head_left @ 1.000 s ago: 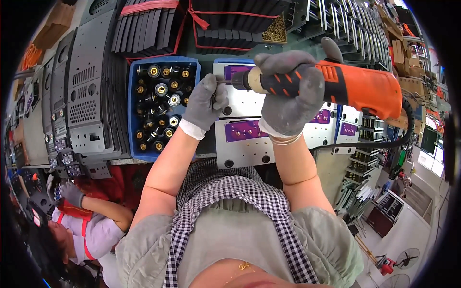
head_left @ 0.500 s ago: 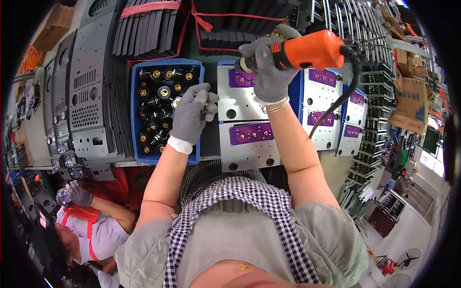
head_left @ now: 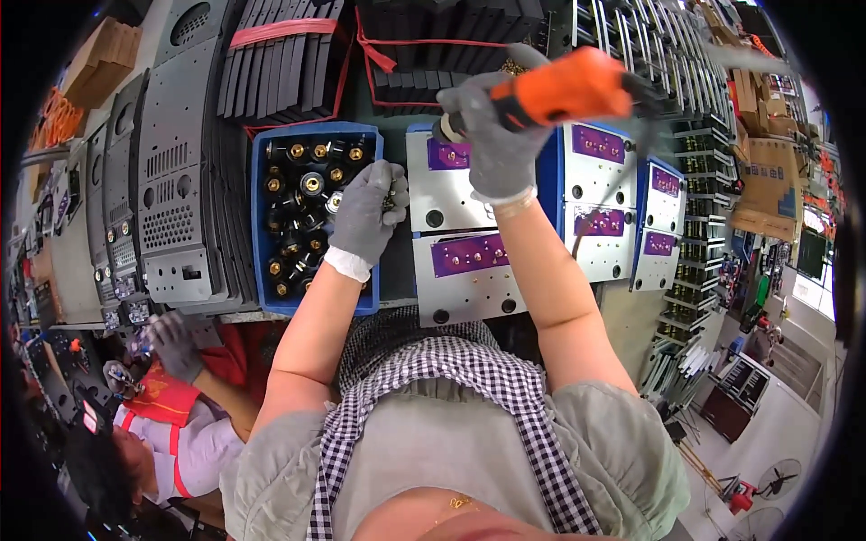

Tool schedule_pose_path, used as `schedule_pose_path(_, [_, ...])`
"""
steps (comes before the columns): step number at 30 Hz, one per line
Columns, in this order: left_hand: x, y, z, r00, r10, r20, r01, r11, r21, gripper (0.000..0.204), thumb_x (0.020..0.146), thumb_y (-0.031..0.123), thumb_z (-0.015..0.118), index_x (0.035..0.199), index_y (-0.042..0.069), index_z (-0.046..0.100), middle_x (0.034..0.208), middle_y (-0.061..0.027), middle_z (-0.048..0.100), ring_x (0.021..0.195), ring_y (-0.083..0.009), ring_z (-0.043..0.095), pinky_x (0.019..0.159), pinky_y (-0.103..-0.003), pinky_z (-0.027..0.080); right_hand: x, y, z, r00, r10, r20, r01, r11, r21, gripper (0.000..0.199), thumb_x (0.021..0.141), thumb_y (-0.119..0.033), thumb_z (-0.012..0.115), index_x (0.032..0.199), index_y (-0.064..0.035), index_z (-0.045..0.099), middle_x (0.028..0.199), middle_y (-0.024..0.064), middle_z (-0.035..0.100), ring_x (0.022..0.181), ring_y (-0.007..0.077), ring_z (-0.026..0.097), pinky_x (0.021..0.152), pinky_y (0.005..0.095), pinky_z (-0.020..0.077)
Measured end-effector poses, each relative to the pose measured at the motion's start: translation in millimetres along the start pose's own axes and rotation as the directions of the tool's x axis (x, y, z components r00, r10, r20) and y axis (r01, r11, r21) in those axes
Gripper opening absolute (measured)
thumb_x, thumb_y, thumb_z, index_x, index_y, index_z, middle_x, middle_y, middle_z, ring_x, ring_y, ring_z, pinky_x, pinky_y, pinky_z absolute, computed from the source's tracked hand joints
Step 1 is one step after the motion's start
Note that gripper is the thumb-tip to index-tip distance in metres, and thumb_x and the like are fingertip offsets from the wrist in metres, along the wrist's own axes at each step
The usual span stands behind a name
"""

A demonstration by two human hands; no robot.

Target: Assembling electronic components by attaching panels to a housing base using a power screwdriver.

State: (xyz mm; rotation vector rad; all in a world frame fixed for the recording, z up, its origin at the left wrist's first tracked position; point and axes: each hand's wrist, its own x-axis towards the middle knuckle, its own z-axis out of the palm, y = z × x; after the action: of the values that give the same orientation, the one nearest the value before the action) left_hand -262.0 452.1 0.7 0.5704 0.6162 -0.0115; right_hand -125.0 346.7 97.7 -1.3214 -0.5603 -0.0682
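My right hand, in a grey glove, is wrapped round an orange-and-black electric screwdriver. Its black nose points left over the upper silver metal plate, which carries a purple circuit board. A second silver plate lies nearer me, with its own purple board. My left hand, also gloved, is closed at the right rim of a blue bin. Small metallic bits show between its fingers, too small to name. Black cylindrical parts with brass-coloured centres fill the bin.
Further plates with purple boards stand to the right, beside a metal rack. Black panels tied with red strips are stacked at the back. Grey perforated panels lean at the left. A co-worker's gloved hand is at the lower left.
My right hand and the screwdriver have shifted slightly left, the tool's rear end blurred. My left hand has moved a little right and down, still closed. The co-worker's hands have moved.
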Motion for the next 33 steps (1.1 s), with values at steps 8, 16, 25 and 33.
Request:
schedule_pose_path(8, [-1, -12, 10, 0.972, 0.021, 0.236, 0.017, 0.987, -0.159, 0.043, 0.092, 0.050, 0.068, 0.093, 0.010, 0.054, 0.072, 0.0034, 0.041, 0.058, -0.0092, 0.037, 0.050, -0.022, 0.031, -18, -67, -12, 0.990, -0.117, 0.072, 0.060, 0.838, 0.542, 0.076, 0.092, -0.013, 0.072, 0.147, -0.0016, 0.021, 0.084, 0.0148, 0.066, 0.072, 0.0254, 0.069, 0.076, 0.0444, 0.0610])
schedule_pose_path(16, [-13, 3, 33, 0.950, -0.271, 0.154, 0.312, 0.849, -0.427, 0.042, 0.091, 0.050, 0.067, 0.095, 0.010, 0.056, 0.071, 0.0042, 0.039, 0.058, -0.0083, 0.035, 0.049, -0.022, 0.031, -24, -75, -15, 0.993, -0.113, 0.011, 0.092, 0.855, 0.511, 0.073, 0.094, -0.017, 0.071, 0.145, -0.0009, 0.022, 0.082, 0.0143, 0.066, 0.071, 0.0234, 0.069, 0.076, 0.0420, 0.0612])
schedule_pose_path(25, [-8, -21, 28, 0.913, -0.073, 0.401, 0.159, 0.969, -0.187, 0.046, 0.091, 0.052, 0.065, 0.101, 0.008, 0.058, 0.074, 0.0046, 0.037, 0.059, -0.0082, 0.032, 0.051, -0.021, 0.030, -32, -83, -21, 0.978, -0.088, -0.188, 0.153, 0.919, 0.364, 0.060, 0.098, -0.016, 0.063, 0.139, 0.0003, 0.022, 0.079, 0.0127, 0.066, 0.067, 0.0210, 0.067, 0.069, 0.0376, 0.0600])
schedule_pose_path(33, [-20, -57, 41, 0.894, -0.045, 0.446, 0.246, 0.881, -0.404, 0.038, 0.085, 0.050, 0.071, 0.099, 0.015, 0.065, 0.074, 0.0056, 0.039, 0.062, -0.0095, 0.034, 0.055, -0.022, 0.032, -56, -96, -53, 0.987, -0.105, -0.119, 0.125, 0.977, 0.173, 0.057, 0.103, -0.029, 0.050, 0.144, -0.0037, 0.019, 0.087, 0.0115, 0.064, 0.075, 0.0238, 0.066, 0.083, 0.0488, 0.0583])
